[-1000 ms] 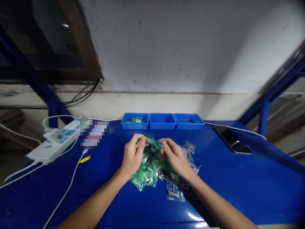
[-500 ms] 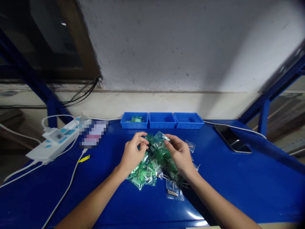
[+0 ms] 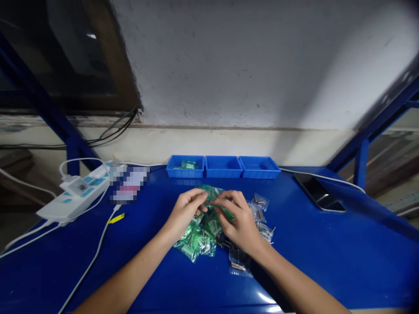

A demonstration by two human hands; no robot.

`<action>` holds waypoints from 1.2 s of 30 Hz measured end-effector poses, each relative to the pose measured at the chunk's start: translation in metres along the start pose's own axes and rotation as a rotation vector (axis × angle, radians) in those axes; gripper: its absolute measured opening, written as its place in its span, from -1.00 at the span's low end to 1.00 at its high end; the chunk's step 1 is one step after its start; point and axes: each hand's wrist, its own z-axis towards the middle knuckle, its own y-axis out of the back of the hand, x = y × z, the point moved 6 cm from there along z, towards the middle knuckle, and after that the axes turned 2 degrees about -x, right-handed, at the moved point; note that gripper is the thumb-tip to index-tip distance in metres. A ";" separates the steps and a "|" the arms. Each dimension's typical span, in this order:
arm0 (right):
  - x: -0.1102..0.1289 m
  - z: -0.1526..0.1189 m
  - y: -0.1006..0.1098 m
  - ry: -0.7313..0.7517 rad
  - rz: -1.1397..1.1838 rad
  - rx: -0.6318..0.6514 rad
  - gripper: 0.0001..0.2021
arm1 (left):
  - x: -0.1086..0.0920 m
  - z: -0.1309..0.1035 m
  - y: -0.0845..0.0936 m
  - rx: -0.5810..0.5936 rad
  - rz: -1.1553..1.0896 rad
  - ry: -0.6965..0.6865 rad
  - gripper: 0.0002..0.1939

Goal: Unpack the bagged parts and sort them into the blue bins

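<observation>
My left hand (image 3: 187,209) pinches the edge of a small green plastic packet (image 3: 213,191) between thumb and forefinger. My right hand (image 3: 240,220) is close on its right side, fingers bent and thumb apart from the forefinger; its fingertips reach the packet's lower edge, and whether they touch it is hard to see. Under both hands lies a pile of green packets (image 3: 196,242) with pale, slim pieces inside. Clear packets (image 3: 238,267) with metal screw-like pieces lie at the pile's right and front. My hands hide part of the pile.
Three blue bins stand in a row at the back: the left bin (image 3: 185,173) contains green packets, beside the middle bin (image 3: 223,173) and the right bin (image 3: 261,174). A black phone (image 3: 319,192) lies right; a white power strip (image 3: 73,196) and cables lie left.
The green packet has passed from my right hand's pinch to my left hand. My right hand has moved left and its fingers have spread; my left thumb and forefinger have closed.
</observation>
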 end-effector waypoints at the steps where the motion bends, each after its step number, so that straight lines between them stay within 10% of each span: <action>1: -0.003 0.001 0.000 -0.055 0.017 0.009 -0.81 | -0.003 -0.001 0.003 -0.033 0.066 -0.055 -0.76; 5: -0.030 0.000 0.000 -0.438 0.266 0.005 -0.73 | -0.026 -0.012 0.004 -0.141 0.402 -0.458 -0.83; 10: -0.051 -0.005 -0.007 -0.728 0.630 -0.016 -0.56 | -0.031 -0.027 -0.016 0.024 0.682 -0.760 -0.72; 19: -0.039 -0.002 0.016 -0.475 0.327 -0.272 -0.82 | -0.017 -0.015 -0.010 -0.004 0.471 -0.384 -0.74; 23: -0.009 0.005 0.016 -0.070 0.084 -0.122 -0.89 | -0.002 -0.011 -0.015 0.105 0.110 -0.136 -0.47; 26: 0.006 0.004 0.011 0.107 0.027 -0.026 -0.79 | 0.001 -0.008 -0.012 0.104 -0.081 -0.064 -0.62; 31: 0.001 0.003 0.014 0.000 -0.026 -0.067 -0.78 | -0.014 -0.010 -0.002 0.017 0.133 -0.209 -0.89; 36: -0.032 0.002 0.012 -0.442 0.312 -0.060 -0.71 | -0.037 -0.024 -0.006 -0.119 0.630 -0.734 -0.90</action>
